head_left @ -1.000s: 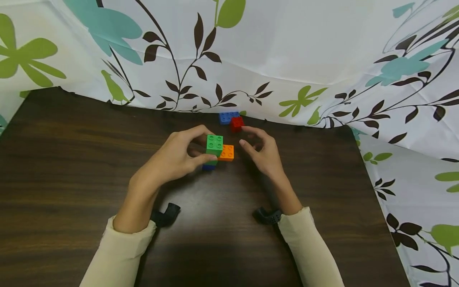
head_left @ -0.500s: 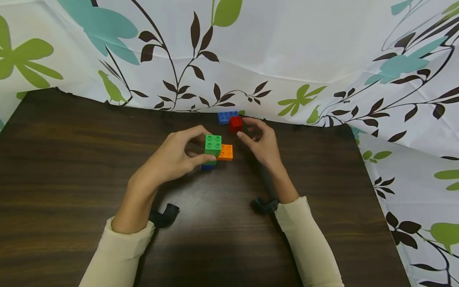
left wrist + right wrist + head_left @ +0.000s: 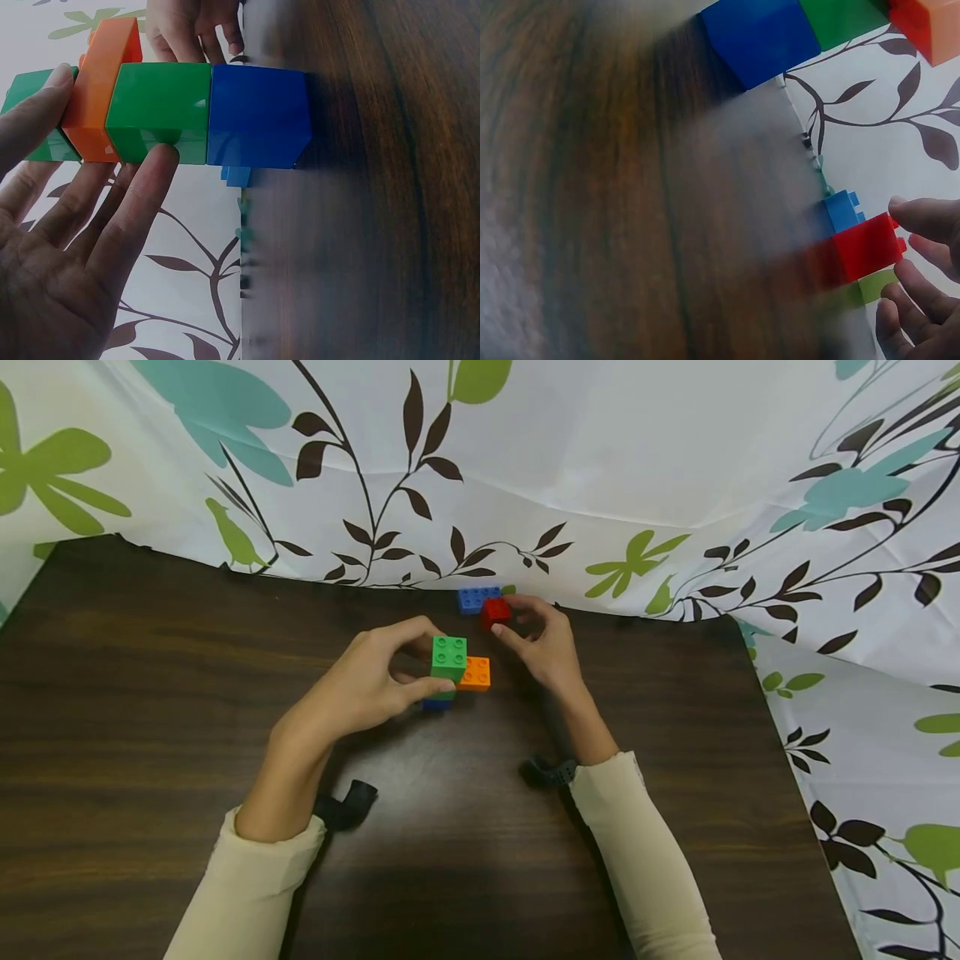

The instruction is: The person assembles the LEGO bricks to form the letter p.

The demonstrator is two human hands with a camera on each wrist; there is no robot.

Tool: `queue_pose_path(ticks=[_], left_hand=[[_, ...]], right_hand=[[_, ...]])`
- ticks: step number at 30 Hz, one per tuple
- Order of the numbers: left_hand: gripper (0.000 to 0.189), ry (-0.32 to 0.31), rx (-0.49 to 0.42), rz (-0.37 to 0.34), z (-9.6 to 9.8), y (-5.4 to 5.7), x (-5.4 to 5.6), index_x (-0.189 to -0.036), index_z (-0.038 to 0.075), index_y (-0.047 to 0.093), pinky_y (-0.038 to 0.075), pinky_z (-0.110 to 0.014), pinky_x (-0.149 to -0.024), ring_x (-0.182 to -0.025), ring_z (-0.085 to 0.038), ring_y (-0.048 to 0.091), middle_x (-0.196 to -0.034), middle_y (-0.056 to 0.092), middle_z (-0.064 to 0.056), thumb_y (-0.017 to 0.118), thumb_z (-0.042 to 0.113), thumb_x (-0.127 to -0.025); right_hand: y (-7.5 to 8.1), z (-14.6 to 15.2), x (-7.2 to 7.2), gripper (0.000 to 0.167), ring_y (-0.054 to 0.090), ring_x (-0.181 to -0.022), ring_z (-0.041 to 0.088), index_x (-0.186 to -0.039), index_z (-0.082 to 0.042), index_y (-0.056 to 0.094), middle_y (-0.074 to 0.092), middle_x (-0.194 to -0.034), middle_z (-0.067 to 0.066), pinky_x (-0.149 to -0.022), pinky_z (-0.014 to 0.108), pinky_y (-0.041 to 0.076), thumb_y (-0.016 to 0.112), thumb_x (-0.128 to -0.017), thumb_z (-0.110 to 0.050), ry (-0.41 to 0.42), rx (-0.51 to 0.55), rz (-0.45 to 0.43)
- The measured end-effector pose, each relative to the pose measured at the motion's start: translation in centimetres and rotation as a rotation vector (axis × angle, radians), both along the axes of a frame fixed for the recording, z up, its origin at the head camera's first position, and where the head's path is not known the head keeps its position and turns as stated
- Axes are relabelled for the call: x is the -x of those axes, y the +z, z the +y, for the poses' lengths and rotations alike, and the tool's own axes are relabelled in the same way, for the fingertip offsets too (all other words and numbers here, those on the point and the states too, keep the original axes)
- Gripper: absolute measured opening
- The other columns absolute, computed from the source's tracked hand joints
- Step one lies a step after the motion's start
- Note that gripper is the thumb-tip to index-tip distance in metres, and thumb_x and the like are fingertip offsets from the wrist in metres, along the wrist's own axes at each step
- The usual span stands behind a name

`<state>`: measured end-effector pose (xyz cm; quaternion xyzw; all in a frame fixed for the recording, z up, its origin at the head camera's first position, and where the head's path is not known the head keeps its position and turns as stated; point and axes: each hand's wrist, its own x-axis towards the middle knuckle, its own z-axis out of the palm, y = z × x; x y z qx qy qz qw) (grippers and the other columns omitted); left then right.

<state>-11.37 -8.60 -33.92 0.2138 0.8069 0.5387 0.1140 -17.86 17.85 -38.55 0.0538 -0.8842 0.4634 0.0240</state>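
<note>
My left hand [image 3: 363,681] grips a stack of toy building bricks [image 3: 449,656] upright, thumb in front and fingers behind. In the left wrist view its top is a green brick [image 3: 37,97], then an orange brick [image 3: 101,90] that juts sideways, another green brick [image 3: 161,105] and a blue brick [image 3: 259,116] at the bottom. My right hand [image 3: 551,647] is at a red brick [image 3: 495,613] on the table, thumb and fingertips spread around its studded end. Whether they touch it, I cannot tell. A light blue brick [image 3: 478,600] lies behind the red one.
The dark wooden table [image 3: 187,735] ends at the back against a white cloth [image 3: 637,443] printed with leaves and birds. The loose bricks lie close to that back edge. A black wrist strap [image 3: 348,806] shows at each cuff.
My right hand has moved slightly forward and left, its thumb and fingers coming in around the red brick. My left hand keeps holding the stack in about the same place.
</note>
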Motion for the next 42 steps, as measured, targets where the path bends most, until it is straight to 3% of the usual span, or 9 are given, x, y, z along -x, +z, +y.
queue_pose_path(ticks=[13, 25, 34, 42], left_hand=[[0.037, -0.002, 0.0, -0.01, 0.3, -0.2, 0.5, -0.124, 0.01, 0.067, 0.067, -0.039, -0.088, -0.112, -0.025, 0.072, -0.12, 0.075, -0.01, 0.085, 0.01, -0.093], [0.036, -0.004, -0.018, -0.021, 0.4, -0.2, 0.4, -0.122, 0.011, 0.067, 0.066, -0.038, -0.088, -0.114, -0.025, 0.07, -0.119, 0.075, -0.009, 0.086, 0.01, -0.092], [0.034, -0.006, -0.013, -0.028, 0.0, 0.0, 0.3, -0.121, 0.008, 0.066, 0.066, -0.037, -0.089, -0.114, -0.026, 0.069, -0.12, 0.074, -0.011, 0.085, 0.009, -0.093], [0.034, -0.013, 0.003, -0.042, 0.0, -0.1, 0.3, -0.122, 0.008, 0.065, 0.066, -0.038, -0.089, -0.114, -0.027, 0.069, -0.121, 0.073, -0.012, 0.084, 0.01, -0.094]], right_hand=[[-1.1, 0.0, 0.8, 0.051, 0.066, -0.109, 0.031, -0.143, -0.004, 0.066, 0.071, -0.136, 0.017, -0.075, 0.022, 0.043, 0.082, -0.095, -0.01, -0.023, 0.112, -0.011], [-1.6, 0.1, 0.8, 0.04, 0.065, -0.105, 0.025, -0.13, -0.003, 0.072, 0.072, -0.13, 0.015, -0.074, 0.023, 0.044, 0.085, -0.094, -0.014, -0.033, 0.115, -0.019], [0.5, 0.6, 0.7, 0.039, 0.063, -0.102, 0.018, -0.129, -0.003, 0.072, 0.072, -0.126, 0.014, -0.085, 0.025, 0.05, 0.085, -0.094, -0.014, -0.004, 0.182, -0.067], [2.6, 0.9, 0.0, 0.048, 0.067, -0.103, 0.021, -0.14, -0.004, 0.067, 0.072, -0.123, 0.01, -0.083, 0.023, 0.055, 0.083, -0.095, -0.013, 0.041, 0.232, -0.127]])
